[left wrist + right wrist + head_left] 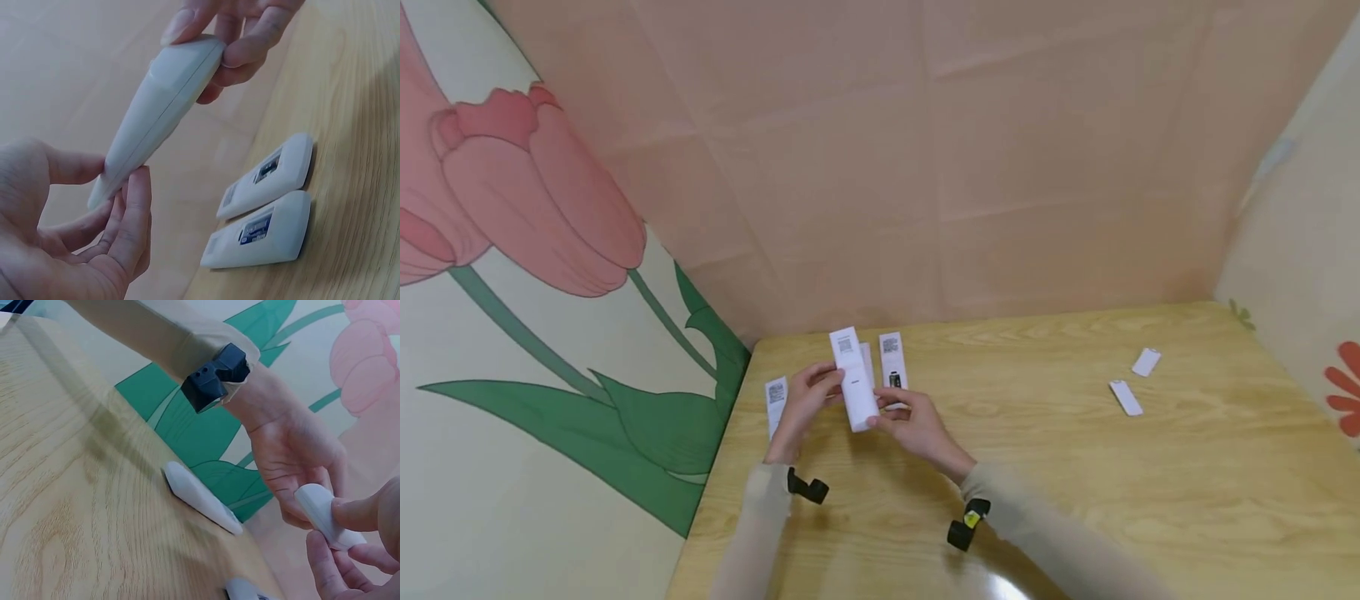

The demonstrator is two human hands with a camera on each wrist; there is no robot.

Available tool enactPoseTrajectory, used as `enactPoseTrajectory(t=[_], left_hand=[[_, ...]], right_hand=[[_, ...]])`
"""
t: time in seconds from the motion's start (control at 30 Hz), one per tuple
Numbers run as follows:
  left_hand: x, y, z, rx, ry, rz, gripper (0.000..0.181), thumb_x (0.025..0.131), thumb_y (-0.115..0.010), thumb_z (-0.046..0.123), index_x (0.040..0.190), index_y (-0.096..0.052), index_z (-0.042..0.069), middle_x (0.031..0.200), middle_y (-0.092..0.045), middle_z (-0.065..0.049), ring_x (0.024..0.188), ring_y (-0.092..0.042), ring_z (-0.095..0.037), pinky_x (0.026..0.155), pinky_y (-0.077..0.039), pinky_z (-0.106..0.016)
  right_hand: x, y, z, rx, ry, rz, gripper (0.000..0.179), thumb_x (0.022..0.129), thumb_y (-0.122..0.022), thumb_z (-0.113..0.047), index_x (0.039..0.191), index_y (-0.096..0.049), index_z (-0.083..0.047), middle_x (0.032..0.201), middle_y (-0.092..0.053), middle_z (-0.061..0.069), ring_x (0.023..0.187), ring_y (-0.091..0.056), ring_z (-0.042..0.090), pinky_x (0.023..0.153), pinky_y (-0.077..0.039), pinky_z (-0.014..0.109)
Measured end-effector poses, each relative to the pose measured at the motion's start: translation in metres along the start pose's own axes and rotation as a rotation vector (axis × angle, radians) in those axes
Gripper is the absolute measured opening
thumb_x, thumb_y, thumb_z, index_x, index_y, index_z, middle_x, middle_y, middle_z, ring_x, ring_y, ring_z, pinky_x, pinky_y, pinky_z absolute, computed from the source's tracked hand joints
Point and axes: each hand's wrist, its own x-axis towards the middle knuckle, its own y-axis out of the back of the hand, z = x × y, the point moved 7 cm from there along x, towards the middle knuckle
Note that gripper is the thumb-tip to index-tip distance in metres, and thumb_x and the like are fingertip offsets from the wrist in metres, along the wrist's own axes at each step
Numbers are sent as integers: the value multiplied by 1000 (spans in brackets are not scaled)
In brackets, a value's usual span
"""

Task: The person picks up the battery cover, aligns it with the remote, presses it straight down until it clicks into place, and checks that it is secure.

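Both hands hold a white remote control above the table, its back with a printed label toward the head camera. My left hand pinches its narrow end between thumb and fingers, as the left wrist view shows. At the thicker near end, my right hand grips it with thumb and fingers. Behind it lie two more white remotes on the table; the right-hand remote has an uncovered battery bay with batteries inside. Left of my left hand lies another remote, partly hidden by that hand.
Two small white battery covers lie apart from the remotes, on the right side of the wooden table. A pinkish cloth backdrop rises at the table's far edge. A wall with painted tulips borders the left side.
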Motion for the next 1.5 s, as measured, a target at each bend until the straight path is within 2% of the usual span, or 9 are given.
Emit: enactPoseTrajectory(t=[0.17,0.37,0.5,0.67,0.87,1.13,1.5], left_hand=[[-1,9,-6,-13,19,37,40,103,-72,22,136,-65,0,128,-71,-21,100,-73,-22,102,-61,-49],[1,14,-8,19,8,52,43,104,-72,26,138,-66,1,131,-70,-21,102,-73,-21,99,-62,-44],[2,18,-7,43,17,76,43,105,-71,27,139,-65,2,133,-69,-21,102,-73,-21,103,-60,-48],[3,22,-6,55,36,94,42,105,-70,24,140,-65,2,135,-68,-22,104,-72,-23,107,-58,-53],[3,29,-8,72,23,122,40,105,-69,23,138,-65,1,132,-69,-23,100,-72,-22,100,-62,-47],[2,35,-10,78,18,118,40,105,-69,20,139,-66,0,128,-70,-22,99,-73,-23,101,-61,-51],[-1,41,-18,83,13,120,43,104,-69,19,141,-64,-3,128,-69,-20,101,-72,-21,104,-59,-55]], right_hand=[[2,-9,7,-1,8,-9,45,91,-81,-1,134,-69,5,116,-72,22,92,-74,25,74,-59,21],[8,-14,12,-15,14,2,45,91,-82,-2,135,-71,1,118,-72,19,92,-76,23,76,-61,23],[13,-18,13,-39,11,-10,46,92,-82,-2,136,-70,-1,119,-72,17,93,-75,23,77,-62,24],[16,-24,11,-36,32,-8,47,91,-82,1,136,-69,3,117,-72,19,93,-75,26,78,-63,24],[16,-31,7,-52,70,-16,46,91,-83,-1,134,-69,6,116,-73,22,94,-76,29,78,-64,25],[19,-37,14,-55,60,-19,47,91,-84,-4,136,-69,4,117,-74,21,97,-75,36,77,-64,26],[23,-45,20,-98,87,-28,44,92,-83,-4,133,-70,4,121,-74,22,98,-76,30,82,-64,27]])
